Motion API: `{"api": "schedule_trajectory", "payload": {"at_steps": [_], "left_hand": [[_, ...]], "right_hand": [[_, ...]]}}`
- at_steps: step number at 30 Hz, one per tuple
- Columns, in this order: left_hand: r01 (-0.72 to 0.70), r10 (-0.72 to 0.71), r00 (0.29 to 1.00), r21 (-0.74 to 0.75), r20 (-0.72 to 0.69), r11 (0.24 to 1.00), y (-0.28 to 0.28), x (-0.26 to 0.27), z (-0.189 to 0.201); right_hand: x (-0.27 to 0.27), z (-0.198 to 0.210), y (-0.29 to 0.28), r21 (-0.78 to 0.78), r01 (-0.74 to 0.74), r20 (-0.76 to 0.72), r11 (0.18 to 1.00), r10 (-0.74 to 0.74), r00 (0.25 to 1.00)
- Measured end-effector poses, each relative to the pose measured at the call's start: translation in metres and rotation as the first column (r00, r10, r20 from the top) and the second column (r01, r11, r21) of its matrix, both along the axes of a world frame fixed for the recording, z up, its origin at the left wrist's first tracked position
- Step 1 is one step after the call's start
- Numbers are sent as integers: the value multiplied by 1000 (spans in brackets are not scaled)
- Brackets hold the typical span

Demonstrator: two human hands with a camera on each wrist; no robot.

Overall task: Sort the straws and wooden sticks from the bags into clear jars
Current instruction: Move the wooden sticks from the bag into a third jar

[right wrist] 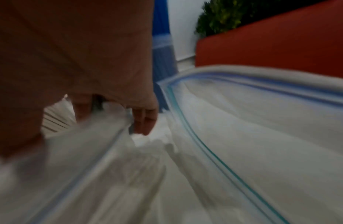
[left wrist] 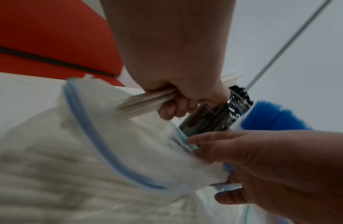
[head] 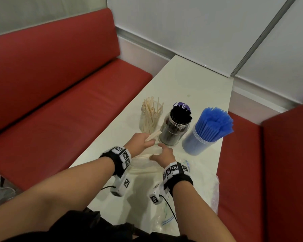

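Note:
My left hand (head: 146, 139) grips a small bundle of wooden sticks (head: 154, 135) just in front of the clear jar of wooden sticks (head: 150, 119). The bundle (left wrist: 147, 103) sticks out on both sides of the left hand's fist (left wrist: 185, 97). My right hand (head: 160, 153) holds the mouth of the zip bag (head: 143, 165), which lies on the table with more sticks inside. In the left wrist view the bag's edge (left wrist: 101, 144) runs between the right hand's (left wrist: 220, 166) fingers and thumb. A jar of black straws (head: 175, 127) and a jar of blue straws (head: 207, 130) stand to the right.
A second, empty zip bag (head: 180, 199) lies crumpled on the white table (head: 191, 84) near me. Red bench seats (head: 68, 102) flank the table on the left and right (head: 269, 163). A white wall closes off the table's far end.

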State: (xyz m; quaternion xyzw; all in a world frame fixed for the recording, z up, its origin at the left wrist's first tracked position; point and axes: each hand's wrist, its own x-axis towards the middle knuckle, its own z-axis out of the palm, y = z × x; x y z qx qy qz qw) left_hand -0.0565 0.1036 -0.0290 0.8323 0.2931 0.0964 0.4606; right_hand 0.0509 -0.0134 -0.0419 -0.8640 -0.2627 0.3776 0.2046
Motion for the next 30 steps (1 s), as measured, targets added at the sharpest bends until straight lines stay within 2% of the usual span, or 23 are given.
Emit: {"api": "schedule_trajectory", "payload": {"at_steps": [2, 4, 5, 6, 7, 8, 10, 11, 15, 17, 19, 21, 23, 25, 27, 29, 30], "left_hand": [[-8, 10, 1000, -113, 16, 994, 4, 6, 8], [-18, 31, 998, -240, 50, 971, 10, 10, 19], [-11, 31, 997, -282, 65, 959, 12, 11, 26], [16, 15, 996, -334, 88, 942, 14, 12, 35], [63, -15, 993, -405, 119, 912, 14, 13, 45], [120, -53, 987, -475, 150, 872, 14, 14, 53], [198, -123, 978, -567, 168, 799, 12, 18, 68], [209, -142, 977, -601, 157, 771, 10, 19, 73], [263, -184, 965, -691, 188, 673, 13, 15, 89], [316, -190, 949, -709, 253, 631, 15, 12, 95], [354, -183, 934, -734, 306, 580, 15, 9, 99], [344, -161, 938, -776, 307, 528, 16, 4, 98], [296, -107, 954, -813, 281, 502, 18, 2, 92], [240, 41, 958, -874, 283, 423, 18, 2, 84], [216, 250, 925, -939, 284, 269, 16, 4, 75], [236, 424, 867, -965, 261, 110, 14, 4, 68], [255, 468, 847, -965, 252, 60, 12, 3, 66]], "right_hand": [[0, 24, 13, -51, -212, 23, 976, 213, 977], [5, 49, 22, 94, -328, -80, 940, 336, 939], [9, 60, 24, 189, -337, -165, 922, 368, 915], [11, 69, 24, 293, -294, -265, 910, 372, 890], [11, 76, 24, 384, -187, -369, 904, 337, 866], [9, 82, 24, 451, -22, -484, 892, 265, 834], [4, 91, 26, 541, 274, -637, 795, 175, 750], [1, 96, 27, 576, 335, -651, 746, 170, 740], [-3, 116, 35, 651, 354, -566, 671, 118, 816], [-6, 128, 36, 652, 417, -576, 633, 57, 815], [-7, 144, 36, 703, 461, -560, 541, 22, 828], [-9, 164, 38, 787, 424, -485, 448, 27, 874], [-15, 185, 40, 841, 401, -447, 363, 49, 893], [-21, 201, 43, 889, 349, -381, 297, 56, 923], [-28, 210, 47, 923, 250, -274, 294, 45, 961], [-32, 211, 50, 919, 142, -170, 369, 42, 985], [-34, 208, 51, 903, 100, -136, 418, 57, 989]]}}
